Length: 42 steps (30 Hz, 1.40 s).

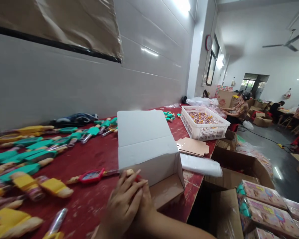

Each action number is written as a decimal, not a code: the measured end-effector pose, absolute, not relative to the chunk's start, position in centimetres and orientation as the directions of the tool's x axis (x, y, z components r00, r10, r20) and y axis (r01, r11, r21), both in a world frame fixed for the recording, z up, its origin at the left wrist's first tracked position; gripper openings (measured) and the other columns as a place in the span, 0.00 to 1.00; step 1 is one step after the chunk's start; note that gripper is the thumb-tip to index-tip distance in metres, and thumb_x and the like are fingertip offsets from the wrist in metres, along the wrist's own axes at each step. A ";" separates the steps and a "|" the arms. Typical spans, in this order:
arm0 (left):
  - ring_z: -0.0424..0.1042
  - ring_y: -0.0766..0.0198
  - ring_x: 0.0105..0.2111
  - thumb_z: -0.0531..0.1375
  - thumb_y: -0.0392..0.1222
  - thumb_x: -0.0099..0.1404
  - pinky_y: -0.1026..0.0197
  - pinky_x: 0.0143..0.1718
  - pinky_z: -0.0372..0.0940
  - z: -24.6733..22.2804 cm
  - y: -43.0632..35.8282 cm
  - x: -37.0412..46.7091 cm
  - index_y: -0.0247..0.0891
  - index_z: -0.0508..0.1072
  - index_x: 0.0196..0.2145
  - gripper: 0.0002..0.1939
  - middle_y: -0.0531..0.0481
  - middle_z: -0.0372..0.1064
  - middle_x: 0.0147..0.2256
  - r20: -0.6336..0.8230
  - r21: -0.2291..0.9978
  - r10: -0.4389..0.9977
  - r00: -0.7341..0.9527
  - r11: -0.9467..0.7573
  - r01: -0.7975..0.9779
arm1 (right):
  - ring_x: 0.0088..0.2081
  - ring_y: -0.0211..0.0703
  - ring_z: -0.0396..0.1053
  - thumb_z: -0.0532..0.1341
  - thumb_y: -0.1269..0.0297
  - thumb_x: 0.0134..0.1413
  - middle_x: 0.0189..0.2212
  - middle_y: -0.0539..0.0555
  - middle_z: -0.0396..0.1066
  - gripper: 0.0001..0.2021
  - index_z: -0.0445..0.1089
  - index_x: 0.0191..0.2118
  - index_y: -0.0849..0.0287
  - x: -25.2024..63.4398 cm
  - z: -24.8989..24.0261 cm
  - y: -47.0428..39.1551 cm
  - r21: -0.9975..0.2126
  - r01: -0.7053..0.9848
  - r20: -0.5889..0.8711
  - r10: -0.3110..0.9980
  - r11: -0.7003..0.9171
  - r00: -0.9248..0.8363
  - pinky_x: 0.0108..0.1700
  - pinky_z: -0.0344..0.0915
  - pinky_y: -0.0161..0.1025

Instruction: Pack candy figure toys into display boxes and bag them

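Observation:
My left hand (123,200) and my right hand (146,199) are pressed together at the near left edge of an open cardboard box (161,169). Between their closed fingers shows a small toy with a cream knob (130,172) and a bit of red; the fingers hide the rest. The box is white outside, with its lid (144,129) folded back and its brown inside facing me. Just left of my hands lies a red-framed toy wand (92,176) on the red tabletop (82,205).
Many green toys (37,154) and yellow toys (54,187) cover the table's left. A white crate (204,124) of small pieces, flat cardboard (193,146) and a plastic bag stack (200,165) lie right. Packed boxes (266,212) stand lower right. A person (240,108) sits farther along.

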<state>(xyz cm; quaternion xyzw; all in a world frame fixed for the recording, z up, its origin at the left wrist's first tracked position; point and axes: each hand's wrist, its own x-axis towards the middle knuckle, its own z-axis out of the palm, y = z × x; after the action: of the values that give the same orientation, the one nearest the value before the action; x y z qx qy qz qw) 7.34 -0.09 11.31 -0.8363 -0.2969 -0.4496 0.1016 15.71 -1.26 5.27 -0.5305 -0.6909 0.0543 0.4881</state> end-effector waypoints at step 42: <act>0.59 0.41 0.57 0.62 0.44 0.57 0.41 0.58 0.53 4.4 -11.3 -2.1 0.33 0.58 0.60 0.35 0.32 0.60 0.56 0.038 0.292 0.999 -0.015 0.003 0.957 | 0.43 0.50 0.68 0.51 0.67 0.61 0.49 0.60 0.72 0.17 0.69 0.52 0.61 20.8 -0.6 -11.3 -0.026 0.875 0.618 0.695 0.484 -0.366 0.46 0.57 0.47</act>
<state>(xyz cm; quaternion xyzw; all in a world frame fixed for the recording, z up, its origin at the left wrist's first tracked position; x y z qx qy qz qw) -2.07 -11.32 4.42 -0.6959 -0.7026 -0.1184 -0.0899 20.81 -11.27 -0.64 -0.4836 -0.8117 -0.1558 0.2881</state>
